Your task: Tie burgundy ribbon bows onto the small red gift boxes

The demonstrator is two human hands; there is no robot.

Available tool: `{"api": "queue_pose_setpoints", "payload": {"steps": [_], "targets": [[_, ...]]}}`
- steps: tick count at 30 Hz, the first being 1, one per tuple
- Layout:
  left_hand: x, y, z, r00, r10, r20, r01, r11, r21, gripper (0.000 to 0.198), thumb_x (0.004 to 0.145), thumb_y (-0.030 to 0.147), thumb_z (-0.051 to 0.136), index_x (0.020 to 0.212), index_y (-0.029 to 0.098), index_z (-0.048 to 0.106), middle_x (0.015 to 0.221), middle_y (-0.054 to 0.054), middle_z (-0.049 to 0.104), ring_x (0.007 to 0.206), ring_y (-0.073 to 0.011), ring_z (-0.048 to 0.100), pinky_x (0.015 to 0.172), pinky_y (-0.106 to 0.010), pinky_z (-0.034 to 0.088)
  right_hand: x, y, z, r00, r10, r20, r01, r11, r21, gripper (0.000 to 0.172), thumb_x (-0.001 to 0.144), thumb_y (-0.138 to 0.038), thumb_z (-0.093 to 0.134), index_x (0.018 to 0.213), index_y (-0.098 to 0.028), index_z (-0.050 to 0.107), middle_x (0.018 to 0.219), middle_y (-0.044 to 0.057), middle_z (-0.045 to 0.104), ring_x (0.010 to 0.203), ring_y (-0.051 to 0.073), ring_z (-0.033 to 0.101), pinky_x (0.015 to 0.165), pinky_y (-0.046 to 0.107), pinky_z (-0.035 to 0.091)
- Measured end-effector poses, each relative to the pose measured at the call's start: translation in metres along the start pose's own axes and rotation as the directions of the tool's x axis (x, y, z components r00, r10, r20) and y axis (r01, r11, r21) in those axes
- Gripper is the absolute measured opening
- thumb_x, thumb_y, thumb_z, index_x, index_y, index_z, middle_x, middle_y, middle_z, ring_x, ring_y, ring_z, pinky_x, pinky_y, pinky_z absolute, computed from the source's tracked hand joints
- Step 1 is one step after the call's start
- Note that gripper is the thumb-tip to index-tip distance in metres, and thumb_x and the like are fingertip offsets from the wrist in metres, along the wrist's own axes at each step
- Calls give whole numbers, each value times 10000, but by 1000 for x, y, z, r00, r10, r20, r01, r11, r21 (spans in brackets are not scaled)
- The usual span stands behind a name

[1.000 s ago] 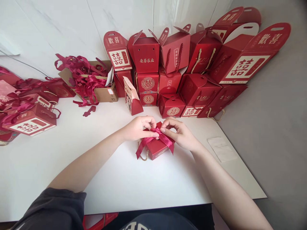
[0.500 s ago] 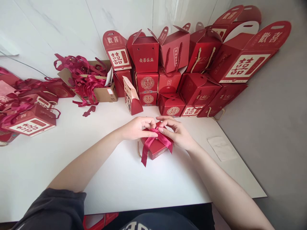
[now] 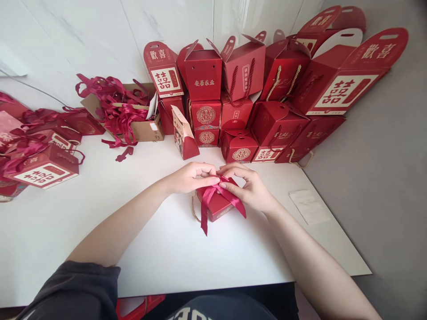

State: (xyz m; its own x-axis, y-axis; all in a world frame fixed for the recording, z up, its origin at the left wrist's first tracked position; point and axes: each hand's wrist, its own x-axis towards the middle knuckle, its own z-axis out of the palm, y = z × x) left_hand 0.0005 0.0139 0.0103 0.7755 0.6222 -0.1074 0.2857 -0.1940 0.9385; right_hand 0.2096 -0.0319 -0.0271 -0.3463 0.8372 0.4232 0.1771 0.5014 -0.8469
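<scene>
A small red box (image 3: pixel 218 206) with a twisted gold cord at its left side lies on the white table (image 3: pixel 160 253). Across its top runs a magenta ribbon (image 3: pixel 208 200), its two tails hanging over the front. My left hand (image 3: pixel 196 177) pinches the ribbon at the knot from the left, thumb against fingers. From the right, my right hand (image 3: pixel 245 182) has its thumb and fingers closed on the ribbon beside the knot. The fingers hide part of the knot and the box top.
Stacked red gift boxes (image 3: pixel 205 80) line the back, with a small upright box (image 3: pixel 187 142) before them. A cardboard box (image 3: pixel 143 130) overflows with ribbons. Ribboned boxes (image 3: pixel 50 166) sit at left, a white tissue (image 3: pixel 309 206) at right. A grey wall bounds the right side.
The ribbon tails have shifted slightly right and the left tail hangs a little lower. My fingers have drawn closer together at the knot, my left thumb moving up.
</scene>
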Motion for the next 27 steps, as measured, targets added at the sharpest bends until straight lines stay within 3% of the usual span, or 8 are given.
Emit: {"api": "queue_pose_setpoints", "payload": {"steps": [5, 8, 11, 14, 17, 19, 23, 27], "targets": [[-2, 4, -3, 998, 66, 16, -67, 998, 15, 258, 765, 319, 735, 813, 159, 540, 835, -16, 621, 833, -150, 621, 805, -295, 480, -2, -7, -7, 996, 78, 46, -76, 996, -39, 112, 922, -334, 589, 951, -226, 588, 1011, 46, 649, 974, 208, 601, 930, 383, 447], [-6, 8, -12, 994, 107, -7, -107, 994, 15, 320, 753, 378, 741, 929, 170, 572, 886, -47, 667, 887, -190, 653, 808, -311, 493, -2, -10, -14, 991, 89, 98, -81, 993, -81, 209, 876, -406, 643, 948, -226, 567, 1221, 80, 568, 1177, 246, 513, 1034, 421, 381], [-12, 16, -20, 991, 118, -62, -118, 993, 10, 357, 852, 505, 595, 963, 166, 595, 728, -40, 665, 748, -181, 647, 727, -310, 489, -2, -10, -18, 975, 114, 192, -98, 991, -89, 237, 854, -436, 663, 860, -221, 562, 1389, 79, 458, 1327, 269, 397, 1094, 438, 324], [-18, 27, -23, 984, 89, -156, -56, 977, 207, 351, 876, 513, 552, 901, 169, 614, 718, -21, 636, 696, -152, 598, 715, -298, 465, -2, -11, -24, 960, 140, 244, -127, 990, -69, 222, 877, -421, 636, 831, -224, 545, 1404, 64, 455, 1327, 248, 420, 1103, 427, 322], [-23, 34, -20, 981, 21, -194, 77, 872, 484, 345, 808, 529, 631, 863, 189, 622, 837, -16, 622, 783, -160, 576, 723, -284, 439, -2, -14, -31, 958, 155, 240, -134, 985, -105, 202, 880, -404, 634, 848, -230, 536, 1393, 63, 475, 1320, 235, 433, 1108, 428, 321], [-24, 35, -18, 986, 0, -170, 103, 796, 596, 363, 766, 546, 664, 853, 197, 618, 881, -14, 604, 800, -166, 564, 719, -283, 425, -3, -16, -35, 951, 171, 256, -134, 979, -156, 205, 865, -406, 650, 852, -231, 543, 1422, 66, 456, 1352, 244, 395, 1114, 442, 313], [-24, 34, -13, 996, -30, -86, 79, 754, 652, 288, 777, 473, 671, 813, 195, 607, 928, -12, 576, 746, -138, 534, 699, -266, 410, -3, -17, -35, 934, 169, 315, -100, 970, -224, 152, 831, -316, 680, 805, -224, 562, 1513, 47, 367, 1416, 261, 302, 1138, 464, 267], [-25, 39, -10, 997, -33, -65, 66, 777, 626, 209, 845, 375, 603, 757, 187, 580, 854, 0, 583, 668, -110, 504, 644, -240, 386, -4, -18, -32, 945, 132, 298, -87, 984, -157, 119, 843, -174, 611, 753, -211, 543, 1492, 44, 407, 1369, 238, 383, 1114, 437, 298]]}}
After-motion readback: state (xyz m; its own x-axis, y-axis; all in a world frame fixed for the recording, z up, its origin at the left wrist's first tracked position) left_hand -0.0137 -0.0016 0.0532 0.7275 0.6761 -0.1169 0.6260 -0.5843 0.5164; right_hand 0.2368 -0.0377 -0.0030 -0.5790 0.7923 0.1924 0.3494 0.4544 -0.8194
